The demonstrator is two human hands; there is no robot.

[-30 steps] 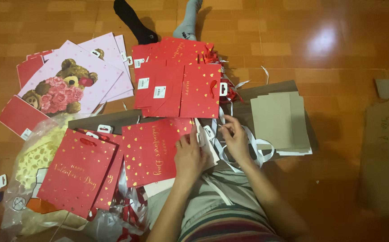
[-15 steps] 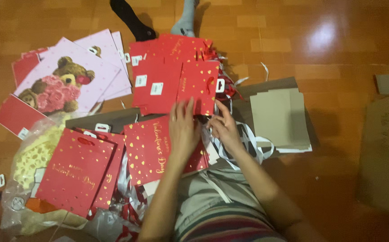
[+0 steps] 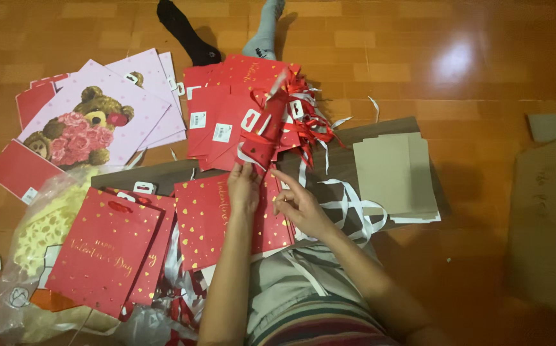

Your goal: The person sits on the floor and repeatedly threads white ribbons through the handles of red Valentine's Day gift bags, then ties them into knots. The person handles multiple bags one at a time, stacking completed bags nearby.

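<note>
Left hand grip clamped on folded red gift bag, raised just above it. Right hand grip apart, empty, beside. Risk: one-handed pinch lets bag slip, ribbons snag.
</note>
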